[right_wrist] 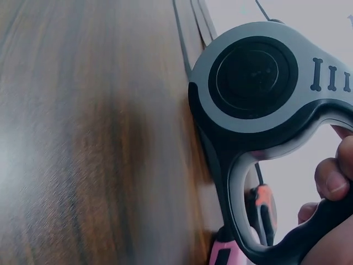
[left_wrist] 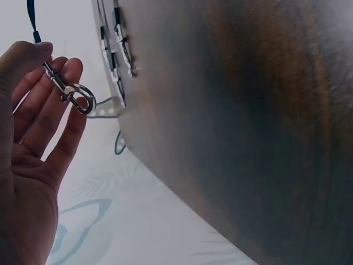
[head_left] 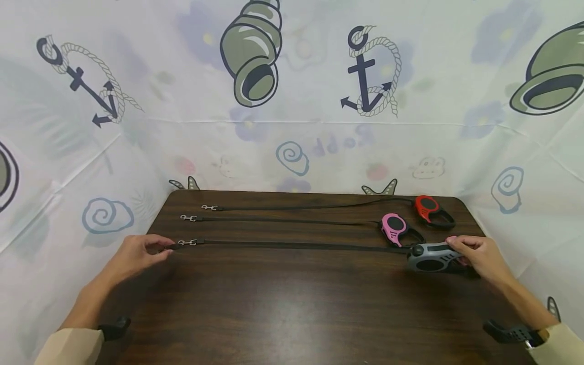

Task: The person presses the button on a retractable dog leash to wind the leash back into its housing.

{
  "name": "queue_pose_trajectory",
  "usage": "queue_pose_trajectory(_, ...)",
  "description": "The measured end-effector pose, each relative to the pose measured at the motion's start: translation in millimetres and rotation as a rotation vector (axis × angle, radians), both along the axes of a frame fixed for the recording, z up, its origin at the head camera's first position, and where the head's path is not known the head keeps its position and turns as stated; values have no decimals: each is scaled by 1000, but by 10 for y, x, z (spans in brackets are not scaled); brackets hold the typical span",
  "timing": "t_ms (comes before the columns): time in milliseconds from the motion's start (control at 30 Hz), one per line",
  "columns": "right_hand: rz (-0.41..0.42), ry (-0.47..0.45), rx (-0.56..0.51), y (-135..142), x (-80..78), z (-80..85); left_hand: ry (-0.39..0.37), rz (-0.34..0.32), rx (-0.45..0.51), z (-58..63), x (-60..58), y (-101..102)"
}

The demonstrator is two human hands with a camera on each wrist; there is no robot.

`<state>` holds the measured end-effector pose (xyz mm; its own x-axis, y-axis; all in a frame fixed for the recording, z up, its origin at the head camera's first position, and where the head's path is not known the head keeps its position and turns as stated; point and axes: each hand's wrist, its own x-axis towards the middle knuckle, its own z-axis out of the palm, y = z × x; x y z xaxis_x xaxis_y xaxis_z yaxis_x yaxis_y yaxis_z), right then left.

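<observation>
The gray leash (head_left: 433,253) is in front of the pink case (head_left: 391,226) and slightly to its right, with the right hand (head_left: 479,256) gripping its handle (right_wrist: 278,253). Well left of the pink case, the left hand (head_left: 139,256) pinches a clip (left_wrist: 57,79) near its strap (left_wrist: 31,19). The gray leash should feel stiff, smooth and fairly light, perhaps slippery, so the handle seems the surest hold; the strap looks limp, best led by the hard clip.
</observation>
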<state>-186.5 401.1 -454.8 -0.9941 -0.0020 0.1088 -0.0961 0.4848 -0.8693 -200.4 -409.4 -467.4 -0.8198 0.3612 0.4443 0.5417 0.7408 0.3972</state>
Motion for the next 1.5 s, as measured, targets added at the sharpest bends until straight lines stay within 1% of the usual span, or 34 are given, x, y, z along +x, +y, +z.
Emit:
queue_pose_trajectory(67,-5,-19,-36,-16,-11,18,-18,-5,28,28,-19,3)
queue_pose_trajectory(233,-19,-60,-96,-58,-21,75,-26,5,69,83,-69,8)
queue_pose_trajectory(333,-26,-71,-107,-79,-27,99,-29,24,59,106,-76,5)
queue_pose_trajectory(533,-49,-73,-92,-106,-22,117,-42,55,42,147,-88,9)
queue_pose_trajectory(667,-50,-79,-94,-101,-33,119,-49,59,30,181,-106,30)
queue_pose_trajectory(800,-37,-61,-112,-92,-60,119,-44,61,12,214,-119,57)
queue_pose_trajectory(933,-10,-43,-79,-98,-76,120,-43,58,-6,232,-138,91)
queue_pose_trajectory(1100,33,-5,11,-121,-82,113,-38,27,11,239,-184,147)
queue_pose_trajectory(1233,24,-6,73,-152,-83,128,-26,5,32,232,-230,193)
queue_pose_trajectory(1367,3,-47,87,-191,-82,153,-29,6,31,246,-265,266)
queue_pose_trajectory(1433,5,-61,84,-205,-87,149,-44,10,31,253,-280,299)
queue_pose_trajectory(1500,17,-48,77,-223,-99,136,-60,12,26,266,-291,325)
